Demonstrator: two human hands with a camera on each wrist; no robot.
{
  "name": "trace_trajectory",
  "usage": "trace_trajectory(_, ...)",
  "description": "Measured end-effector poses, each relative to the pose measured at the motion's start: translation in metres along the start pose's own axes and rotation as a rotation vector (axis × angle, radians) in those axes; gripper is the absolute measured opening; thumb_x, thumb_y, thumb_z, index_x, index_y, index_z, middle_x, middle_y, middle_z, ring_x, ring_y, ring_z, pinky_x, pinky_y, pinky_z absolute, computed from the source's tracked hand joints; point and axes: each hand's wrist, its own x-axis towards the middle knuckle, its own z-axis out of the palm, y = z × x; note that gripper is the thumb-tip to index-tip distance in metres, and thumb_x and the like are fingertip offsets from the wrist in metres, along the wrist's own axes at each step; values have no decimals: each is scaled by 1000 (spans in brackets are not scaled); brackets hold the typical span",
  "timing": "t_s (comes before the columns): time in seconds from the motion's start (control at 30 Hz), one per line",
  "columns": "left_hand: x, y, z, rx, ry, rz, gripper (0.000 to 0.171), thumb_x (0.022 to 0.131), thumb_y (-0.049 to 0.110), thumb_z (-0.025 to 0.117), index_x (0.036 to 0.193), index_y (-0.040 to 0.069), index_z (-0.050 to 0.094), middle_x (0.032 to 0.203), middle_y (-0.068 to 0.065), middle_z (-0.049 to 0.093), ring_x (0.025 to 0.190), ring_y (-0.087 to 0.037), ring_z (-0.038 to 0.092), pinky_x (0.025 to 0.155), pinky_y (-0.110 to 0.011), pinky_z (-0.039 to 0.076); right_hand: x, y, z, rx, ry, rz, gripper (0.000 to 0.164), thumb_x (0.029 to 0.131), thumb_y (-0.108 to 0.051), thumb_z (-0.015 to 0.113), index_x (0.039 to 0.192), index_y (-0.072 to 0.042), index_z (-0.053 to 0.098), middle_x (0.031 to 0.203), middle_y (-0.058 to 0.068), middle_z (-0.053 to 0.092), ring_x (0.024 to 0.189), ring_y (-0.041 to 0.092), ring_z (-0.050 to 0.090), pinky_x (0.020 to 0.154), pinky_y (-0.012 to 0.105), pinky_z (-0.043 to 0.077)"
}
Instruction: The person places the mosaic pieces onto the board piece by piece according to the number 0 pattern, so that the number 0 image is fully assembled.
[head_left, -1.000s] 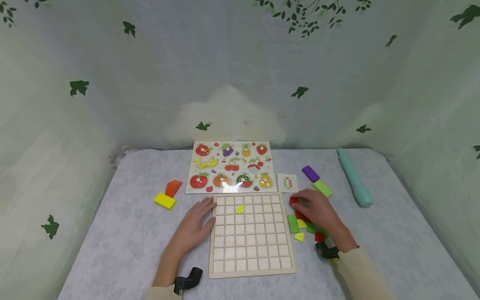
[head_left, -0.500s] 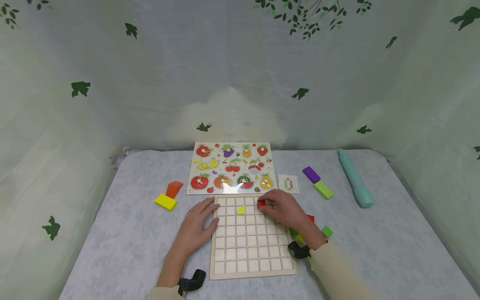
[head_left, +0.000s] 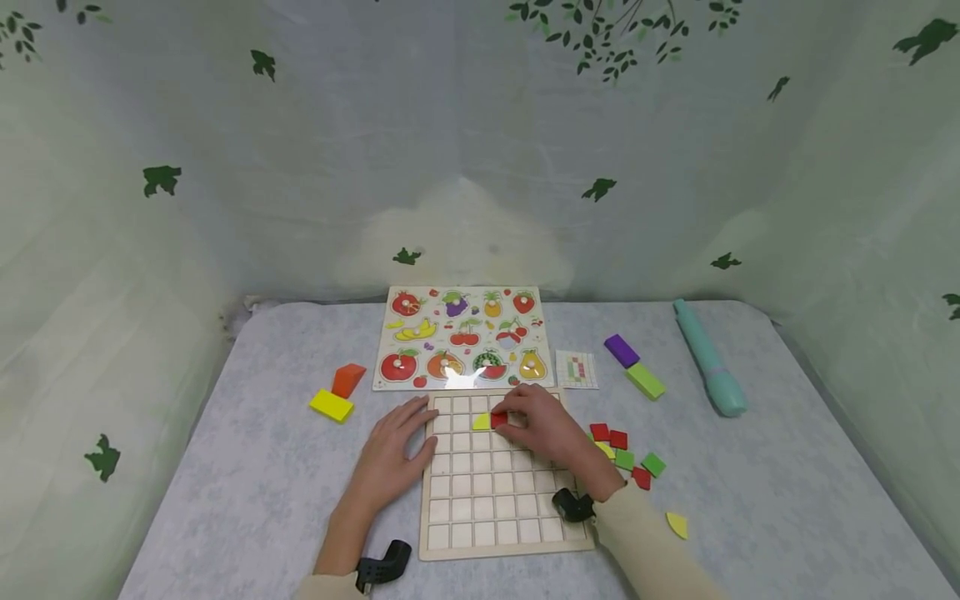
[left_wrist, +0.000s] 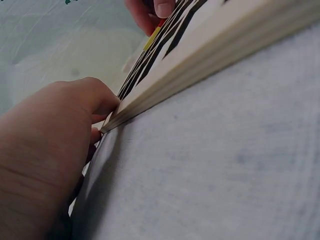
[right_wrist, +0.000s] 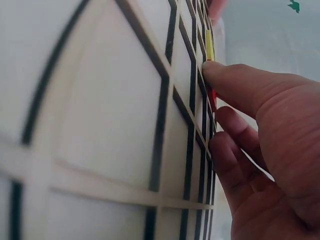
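A wooden grid board [head_left: 483, 533] lies flat in the head view. My left hand [head_left: 390, 454] rests at its left edge, fingers fairly straight, fingertips on the frame and thumb lower down. In the left wrist view the thumb side of this hand touches the board's rim [left_wrist: 210, 60]. With thumb and fingers, my right hand [head_left: 547, 429] pinches a small red square tile [head_left: 498, 420] over the second row of cells. Just left of it sits a yellow tile [head_left: 481, 422] with one curved side. The right wrist view shows the thumb on the red tile [right_wrist: 212, 97], partly covering it.
Behind the board lies a fruit puzzle [head_left: 465, 333], with a small pattern card [head_left: 577, 370] beside it. Loose tiles [head_left: 624, 459] lie right of the board, a yellow quarter-round tile [head_left: 677, 525] nearer. Farther out are purple [head_left: 622, 351], yellow [head_left: 331, 406] and orange blocks [head_left: 348, 380] and a teal bottle-shaped object [head_left: 710, 358].
My right hand has moved left from the loose tiles onto the board, carrying a red tile, and now holds it beside the yellow one. The left hand has stayed at the board's edge.
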Motion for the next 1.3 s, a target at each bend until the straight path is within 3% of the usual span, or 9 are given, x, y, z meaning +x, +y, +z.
trace_trajectory(0.2,0,-1,0,-9,-20,-25,42,94,22,74,136,14,68,154,-8,53,144,-32,46,118,-60,36,-6,1,-5,-22,16,9,30,93,-24,79,122,-20,75,122,-2,69,117,21,59,100,43,54)
trace_trajectory(0.4,2,0,-1,-17,-22,-35,41,95,23,73,135,15,68,154,-7,53,144,-32,47,119,-60,35,-22,12,-22,-46,75,-22,19,91,-19,80,109,-19,78,113,-3,70,105,17,60,89,39,56)
trace_trajectory(0.73,4,1,0,-13,-24,-52,42,94,23,74,135,15,68,154,-7,53,144,-31,46,119,-60,35,-57,39,-51,-106,89,109,26,91,-22,80,116,-19,75,117,-2,71,107,20,64,88,40,60)
trace_trajectory(0.97,4,1,2,-10,-5,-45,42,93,20,76,134,13,69,153,-8,55,143,-32,47,118,-61,36,-79,58,-60,-130,80,101,26,91,-20,80,116,-19,75,113,-4,72,108,21,64,93,45,57)
trace_trajectory(1.3,2,-1,1,-37,-8,-41,41,93,19,75,134,13,69,153,-8,55,143,-32,48,117,-61,36,-96,69,-63,-143,42,107,28,91,-20,80,118,-17,76,103,-11,70,90,7,55,78,28,53)
